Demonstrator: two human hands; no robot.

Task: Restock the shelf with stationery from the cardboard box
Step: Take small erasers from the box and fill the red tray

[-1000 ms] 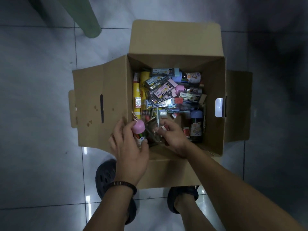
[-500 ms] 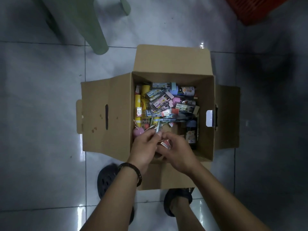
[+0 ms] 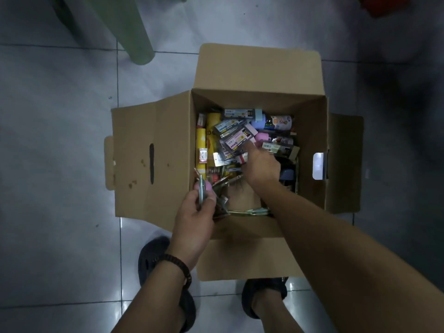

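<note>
Head view, straight down. One cardboard box (image 3: 153, 164) sits on the tiled floor (image 3: 60, 140). It is plain brown with all four flaps folded out, and the left flap has a slot handle with a few dark spots beside it. Inside is a loose heap of stationery (image 3: 225, 159), too jumbled for a full count. Two yellow tubes (image 3: 201, 145) lie along the left wall, several flat blister packs (image 3: 234, 140) with pale labels fill the middle, and at least two blue-capped bottles (image 3: 260, 121) lie on the right side.

Two hands. The left hand (image 3: 194, 219) is over the box's near-left corner, thumb and fingers pinching a slim pack (image 3: 200, 191), greyish and seen edge-on. The right hand (image 3: 260, 162) is down in the box on the blister packs with one digit stretched onto a pink-labelled one. Its other fingers are hidden, so I cannot tell its grip.

One beaded bracelet (image 3: 177, 265) is on the left wrist. Two dark shoes (image 3: 153, 255) stand by the near flap. One pale green chair leg (image 3: 134, 37) is at far left.
</note>
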